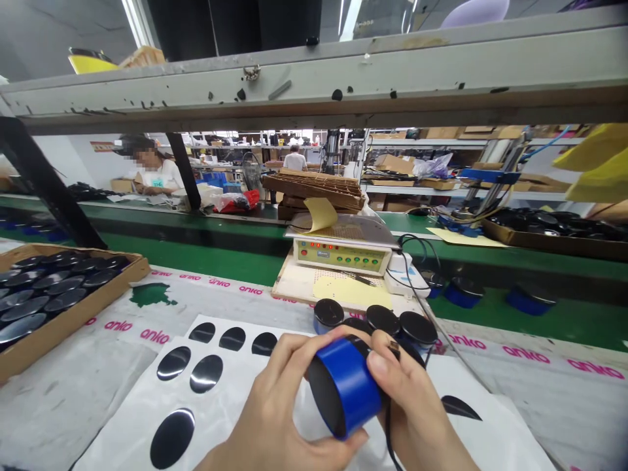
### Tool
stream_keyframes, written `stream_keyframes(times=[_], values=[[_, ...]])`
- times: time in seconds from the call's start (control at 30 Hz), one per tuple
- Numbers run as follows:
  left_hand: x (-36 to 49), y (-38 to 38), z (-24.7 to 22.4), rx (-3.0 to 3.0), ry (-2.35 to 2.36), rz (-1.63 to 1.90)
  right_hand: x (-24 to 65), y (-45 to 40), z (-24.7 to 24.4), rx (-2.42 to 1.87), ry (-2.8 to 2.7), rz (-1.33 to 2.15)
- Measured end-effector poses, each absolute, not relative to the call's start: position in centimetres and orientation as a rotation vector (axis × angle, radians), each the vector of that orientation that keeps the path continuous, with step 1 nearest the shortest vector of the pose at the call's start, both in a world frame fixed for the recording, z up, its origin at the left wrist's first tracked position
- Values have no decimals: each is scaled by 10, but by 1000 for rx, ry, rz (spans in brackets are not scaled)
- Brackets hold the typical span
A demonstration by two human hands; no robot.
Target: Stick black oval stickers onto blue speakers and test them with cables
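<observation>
A short blue cylinder [357, 387] with a dark, flat round end is held tilted in front of me, above a white sheet. My left hand [275, 402] wraps around its left side, fingers over the top and thumb underneath. From the right, my right hand [417, 399] grips the other end, its thumb against the edge. A thin black cord [389, 435] hangs below the right hand; where it starts is hidden. Glossy black discs [206, 373] lie on the white sheet [228, 422]. Just behind my hands stand several black-topped cylinders [383, 320].
At left, a cardboard tray [140, 267] holds many black-topped pieces. A control box [341, 256] with lit indicators and cables stands ahead. Behind runs a green conveyor belt [235, 252] carrying blue cylinders [464, 292]. A shelf beam [314, 85] crosses overhead. A person [157, 170] sits beyond.
</observation>
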State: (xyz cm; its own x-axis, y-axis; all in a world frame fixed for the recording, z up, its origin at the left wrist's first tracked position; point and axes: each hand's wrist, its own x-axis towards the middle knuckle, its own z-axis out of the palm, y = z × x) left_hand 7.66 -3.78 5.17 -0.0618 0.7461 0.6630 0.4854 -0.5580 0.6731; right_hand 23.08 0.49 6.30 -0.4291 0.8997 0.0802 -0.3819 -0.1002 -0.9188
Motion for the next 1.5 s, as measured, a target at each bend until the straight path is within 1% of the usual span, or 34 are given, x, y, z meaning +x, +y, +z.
stream_keyframes(times=[0.07,0.13,0.2,0.23,0.33,0.37,0.43,0.57,0.67,0.77,1.07,1.5], values=[[66,-38,49,1852,1295,1634,231,5,65,-672,-1434,1712],[53,-35,45,1570,1229,1620,233,8,68,-740,-1810,1659],[39,-30,40,1203,1176,1652,234,18,73,-816,-2182,1491],[32,-27,38,1033,1158,1683,233,28,76,-845,-2314,1353],[21,-18,32,713,1091,1702,224,81,85,-958,-2412,904],[19,-16,31,653,1076,1696,219,105,85,-1029,-2377,797],[17,-13,28,570,1099,1688,210,155,79,-1131,-2337,697],[18,-11,22,545,1229,1701,197,226,44,-1236,-2374,703],[19,-9,19,552,1253,1710,195,241,18,-1240,-2404,713],[22,-9,19,548,1265,1705,195,243,3,-1226,-2406,703],[28,-14,29,598,1281,1656,192,246,-1,-1257,-2366,771],[25,-14,25,625,1241,1626,185,246,-4,-1400,-2204,914]])
